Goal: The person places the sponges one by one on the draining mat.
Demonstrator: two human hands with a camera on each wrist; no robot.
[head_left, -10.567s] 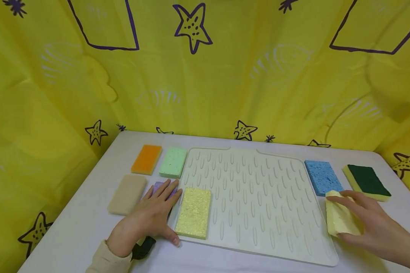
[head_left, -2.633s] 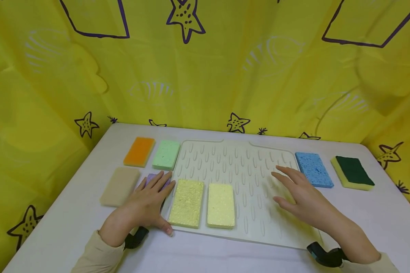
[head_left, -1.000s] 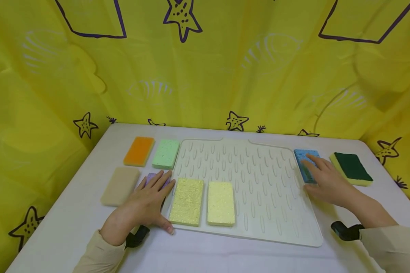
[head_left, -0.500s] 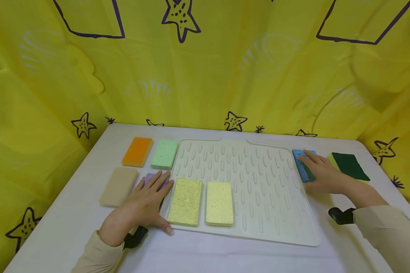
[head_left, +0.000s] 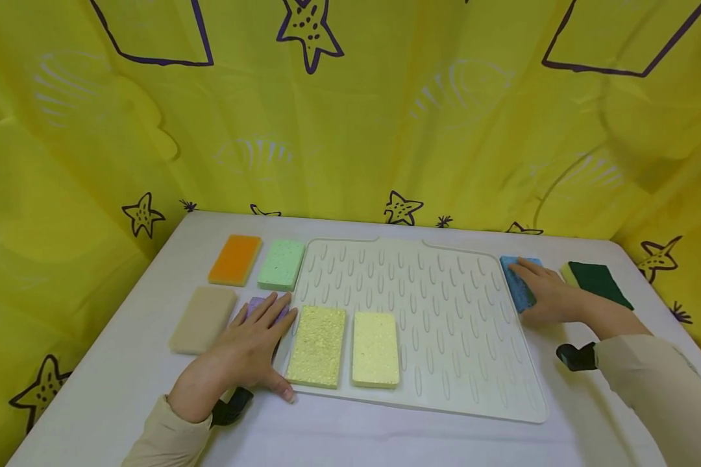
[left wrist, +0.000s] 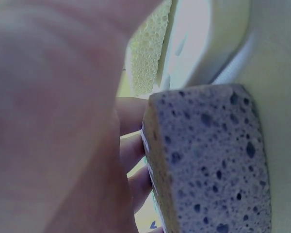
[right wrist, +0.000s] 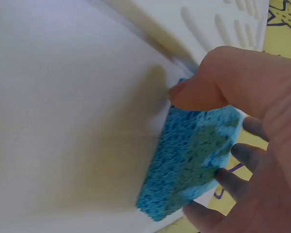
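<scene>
My left hand (head_left: 248,347) lies with fingers spread over a purple sponge (head_left: 258,302), beside the white ridged mat's left edge. Its thumb points toward the mat's front left corner. In the left wrist view the purple sponge (left wrist: 211,160) stands out under the palm, porous and close. My right hand (head_left: 552,295) grips a blue sponge (head_left: 520,292) just beyond the mat's right edge. In the right wrist view the thumb bends over one side of the blue sponge (right wrist: 184,160) and the fingertips meet the other. On the mat (head_left: 444,324) lie a speckled yellow sponge (head_left: 317,347) and a paler yellow sponge (head_left: 376,350), side by side.
Left of the mat lie an orange sponge (head_left: 235,259), a mint green sponge (head_left: 282,264) and a beige sponge (head_left: 203,321). A green-topped scouring sponge (head_left: 598,284) lies right of the blue one. A yellow patterned curtain (head_left: 350,130) hangs behind the white table (head_left: 385,434).
The pale yellow sponge, earlier in my right hand right of the mat, now lies on the mat. My right hand has moved from over the mat to the blue sponge. My left hand has stayed put.
</scene>
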